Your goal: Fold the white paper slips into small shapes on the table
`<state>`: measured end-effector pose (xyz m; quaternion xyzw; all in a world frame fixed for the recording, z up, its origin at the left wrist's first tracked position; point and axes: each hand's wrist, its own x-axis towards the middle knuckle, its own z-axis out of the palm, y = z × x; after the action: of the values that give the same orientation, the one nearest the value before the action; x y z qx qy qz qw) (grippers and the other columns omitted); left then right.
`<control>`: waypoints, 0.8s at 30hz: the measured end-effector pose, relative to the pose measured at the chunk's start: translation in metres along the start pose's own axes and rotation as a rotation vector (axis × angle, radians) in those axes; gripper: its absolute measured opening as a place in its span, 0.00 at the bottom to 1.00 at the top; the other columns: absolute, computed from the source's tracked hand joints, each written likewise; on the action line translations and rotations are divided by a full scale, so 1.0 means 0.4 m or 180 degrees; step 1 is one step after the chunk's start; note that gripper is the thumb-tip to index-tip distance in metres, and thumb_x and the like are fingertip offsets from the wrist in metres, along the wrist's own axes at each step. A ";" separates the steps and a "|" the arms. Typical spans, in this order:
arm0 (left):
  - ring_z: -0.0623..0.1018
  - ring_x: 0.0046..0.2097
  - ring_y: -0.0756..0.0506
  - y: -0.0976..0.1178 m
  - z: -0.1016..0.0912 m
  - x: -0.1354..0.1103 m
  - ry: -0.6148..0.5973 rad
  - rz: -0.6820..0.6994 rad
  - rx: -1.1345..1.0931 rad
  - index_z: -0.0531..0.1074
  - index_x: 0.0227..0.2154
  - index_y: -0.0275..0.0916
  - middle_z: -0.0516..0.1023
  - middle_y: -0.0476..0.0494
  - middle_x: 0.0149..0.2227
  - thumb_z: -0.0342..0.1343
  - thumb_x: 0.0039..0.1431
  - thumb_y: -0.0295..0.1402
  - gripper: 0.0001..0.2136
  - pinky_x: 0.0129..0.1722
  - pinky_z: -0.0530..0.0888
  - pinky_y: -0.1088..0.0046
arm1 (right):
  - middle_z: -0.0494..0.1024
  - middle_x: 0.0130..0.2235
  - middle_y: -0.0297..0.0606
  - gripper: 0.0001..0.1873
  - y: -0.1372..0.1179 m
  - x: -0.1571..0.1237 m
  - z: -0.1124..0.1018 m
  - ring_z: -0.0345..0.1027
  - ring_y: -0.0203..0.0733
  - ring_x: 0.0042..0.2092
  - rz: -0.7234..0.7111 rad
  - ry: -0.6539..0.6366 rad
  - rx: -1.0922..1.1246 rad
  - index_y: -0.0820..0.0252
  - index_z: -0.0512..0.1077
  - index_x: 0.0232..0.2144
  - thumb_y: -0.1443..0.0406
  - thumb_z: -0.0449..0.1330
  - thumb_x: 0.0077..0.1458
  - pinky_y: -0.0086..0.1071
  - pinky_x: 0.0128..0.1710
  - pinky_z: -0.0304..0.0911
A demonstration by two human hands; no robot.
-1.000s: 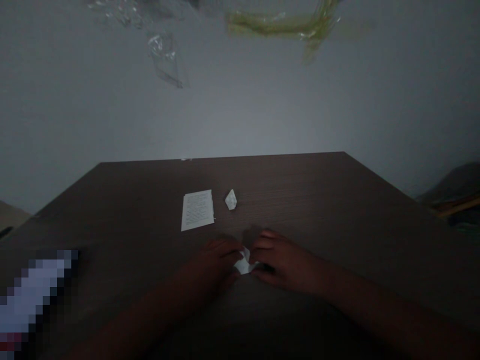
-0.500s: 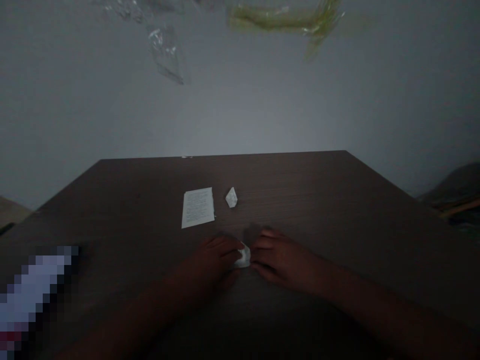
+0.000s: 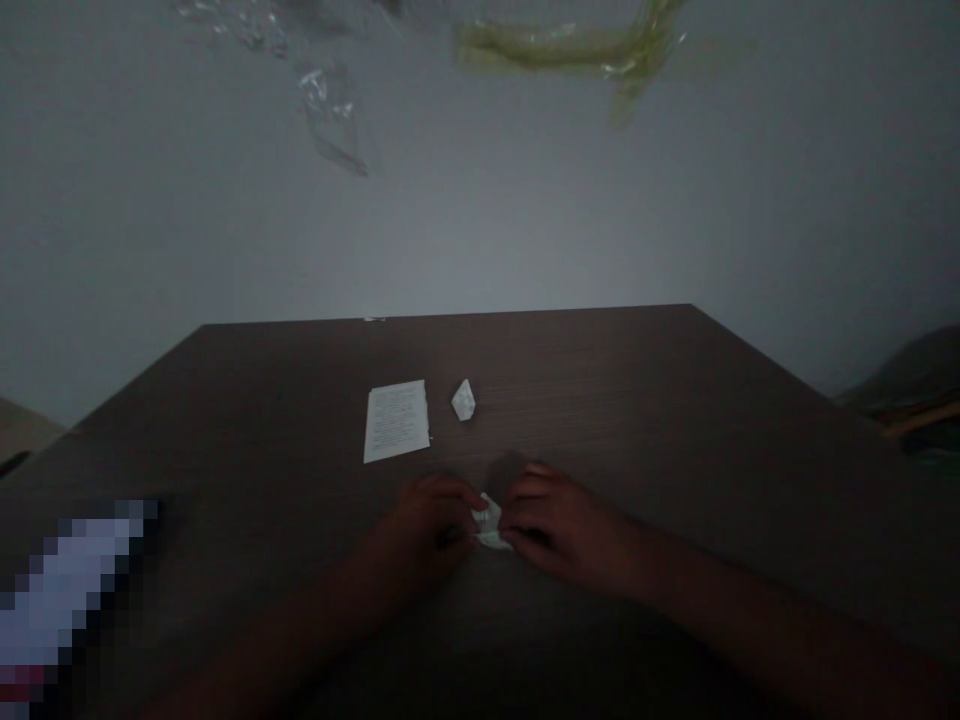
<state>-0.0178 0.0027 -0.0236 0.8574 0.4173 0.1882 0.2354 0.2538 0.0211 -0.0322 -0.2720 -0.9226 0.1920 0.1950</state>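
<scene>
- The small white paper [image 3: 489, 522] lies low over the near middle of the desk [image 3: 675, 420], caught between the two hands and resting on or just above the wood.
- It is likely very light, thin and limp. It should crease at the slightest press and tear if pulled hard, so the edges and corners are the places to take hold of it, with fingertips only.
- It looks crumpled or partly folded, with a pale angular lump showing between the fingers. The light is dim, so its exact shape is hard to make out.
- The left hand [image 3: 431, 515] has its grip pressed together on the paper's left side, fingertips curled inward.
- The right hand [image 3: 559, 520] pinches the paper's right side in the same way (knuckles up, fingers bent down onto it).
- Farther back on the desk lie a flat printed slip [image 3: 396, 420] and, just beside it to the right, a folded white bit [image 3: 463, 400]. Both are well apart from the hands.
- On the wall above hang a piece of clear plastic [image 3: 334, 120] and a yellowish strip [image 3: 555, 45].
</scene>
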 end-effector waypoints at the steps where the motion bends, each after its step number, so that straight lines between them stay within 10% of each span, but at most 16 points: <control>1: 0.88 0.57 0.39 -0.005 0.005 -0.003 0.0058 -0.0025 -0.0017 0.85 0.40 0.44 0.90 0.44 0.54 0.72 0.62 0.19 0.11 0.63 0.82 0.57 | 0.85 0.41 0.38 0.07 0.000 0.002 0.002 0.79 0.45 0.46 0.0037 0.0015 0.0081 0.57 0.82 0.41 0.69 0.65 0.74 0.44 0.58 0.70; 24: 0.84 0.57 0.37 0.027 0.003 0.042 0.0152 -0.0594 0.0373 0.85 0.45 0.43 0.88 0.46 0.50 0.62 0.73 0.22 0.09 0.61 0.73 0.53 | 0.81 0.41 0.41 0.08 -0.009 0.003 0.042 0.73 0.48 0.44 -0.0152 0.0711 -0.0638 0.58 0.77 0.42 0.73 0.62 0.73 0.40 0.46 0.71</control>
<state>-0.0004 0.0101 -0.0165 0.8224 0.5110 0.1611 0.1913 0.2433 0.0148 -0.0446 -0.2878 -0.9158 0.0628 0.2728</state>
